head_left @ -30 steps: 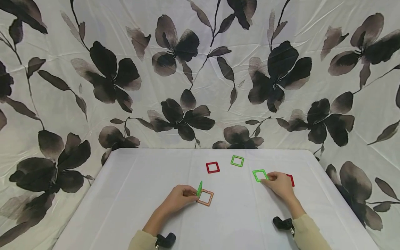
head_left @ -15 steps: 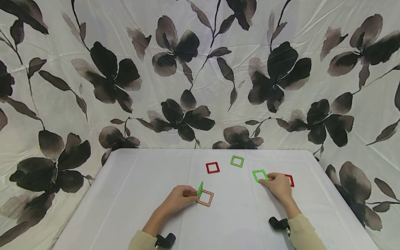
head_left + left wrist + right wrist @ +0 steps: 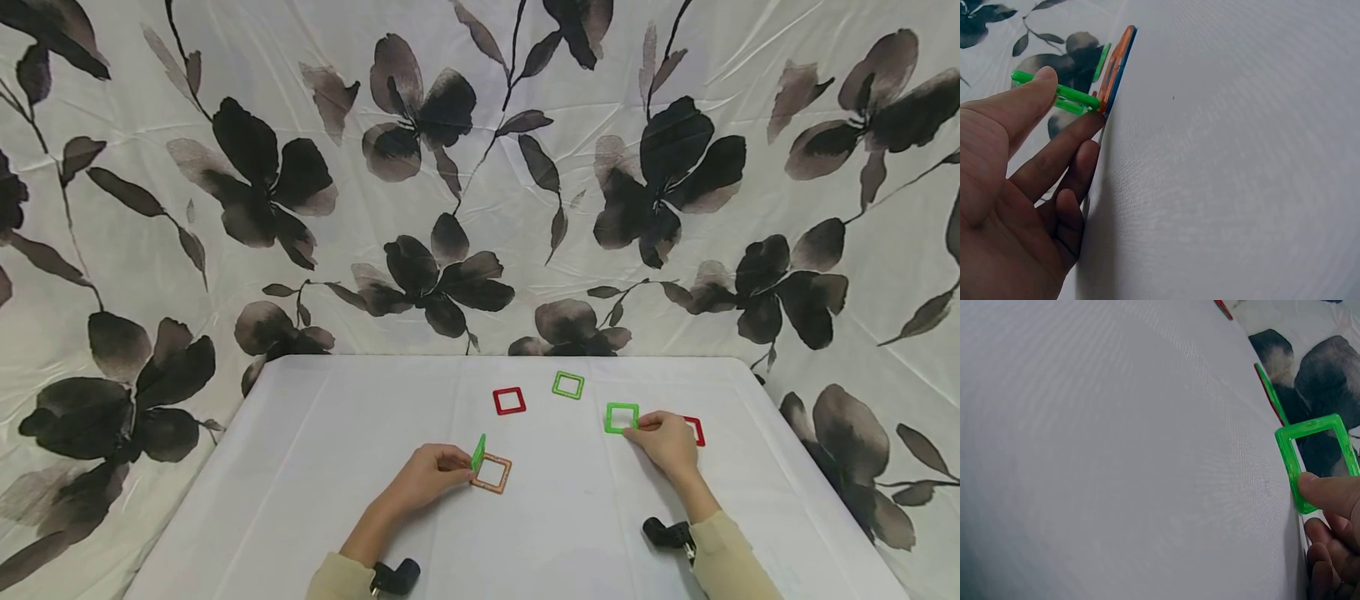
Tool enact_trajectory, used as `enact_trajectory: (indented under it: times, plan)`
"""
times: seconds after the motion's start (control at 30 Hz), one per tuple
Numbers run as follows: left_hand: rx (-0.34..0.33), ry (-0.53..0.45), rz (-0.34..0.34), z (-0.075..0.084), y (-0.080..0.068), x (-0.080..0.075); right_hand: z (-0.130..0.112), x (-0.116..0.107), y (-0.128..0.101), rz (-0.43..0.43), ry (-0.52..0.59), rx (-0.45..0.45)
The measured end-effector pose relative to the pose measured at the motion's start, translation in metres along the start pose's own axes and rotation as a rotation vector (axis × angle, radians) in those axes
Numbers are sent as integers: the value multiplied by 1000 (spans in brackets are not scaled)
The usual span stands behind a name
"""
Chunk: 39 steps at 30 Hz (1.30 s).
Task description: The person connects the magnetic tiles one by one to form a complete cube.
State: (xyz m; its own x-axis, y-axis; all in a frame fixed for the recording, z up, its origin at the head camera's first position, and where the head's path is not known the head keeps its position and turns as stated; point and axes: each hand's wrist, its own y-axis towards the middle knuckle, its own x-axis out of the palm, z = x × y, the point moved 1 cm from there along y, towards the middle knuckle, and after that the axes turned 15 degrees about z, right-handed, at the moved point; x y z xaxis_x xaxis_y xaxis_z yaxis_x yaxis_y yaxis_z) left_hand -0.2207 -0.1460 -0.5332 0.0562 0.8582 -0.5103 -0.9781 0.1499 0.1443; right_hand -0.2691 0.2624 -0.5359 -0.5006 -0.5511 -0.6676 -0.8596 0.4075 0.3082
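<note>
Thumb and fingers of my left hand pinch a green square magnetic tile, an open frame. It stands nearly upright along the left edge of an orange square tile, which lies flat on the table; in the left wrist view the two meet at that edge. To the right, my right hand pinches another green square tile by its near right corner. The right wrist view shows this tile tilted up, its thumb on the frame. Behind the right hand, a red square tile is partly hidden.
Farther back on the white table lie a flat red square tile and a flat green one. A flowered cloth hangs behind the table's back edge. Black wrist devices sit at both sleeves.
The green tile in my right hand has turned and tipped up slightly, now looking squarer to the head view. The right forearm shifted a little left. My left hand stays in place.
</note>
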Motion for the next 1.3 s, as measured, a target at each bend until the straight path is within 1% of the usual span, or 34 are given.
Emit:
enact_trajectory:
  times: [0.17,0.3,0.43,0.67,0.77,0.83,0.97,1.17,1.3]
  plan:
    - [-1,-4,1,-2,0,1,2,0,1,-5,19,1]
    - [-4,-5,-5,-2,0,1,0,0,0,-6,72,9]
    - [-8,-10,1,-2,0,0,-2,1,-2,-31,185,30]
    - [-3,2,4,-3,0,1,-4,1,-9,-79,395,118]
    - [-5,-4,6,-4,0,1,-6,0,-13,-94,471,114]
    - [-7,-7,6,-4,0,1,-8,0,-14,-97,508,96]
    - [-7,-3,6,-4,0,1,-14,0,-17,-120,519,17]
    - [1,-6,6,-2,0,0,-29,1,-24,-143,415,-105]
    - [-9,-8,0,1,-1,0,-41,5,-29,-139,392,-206]
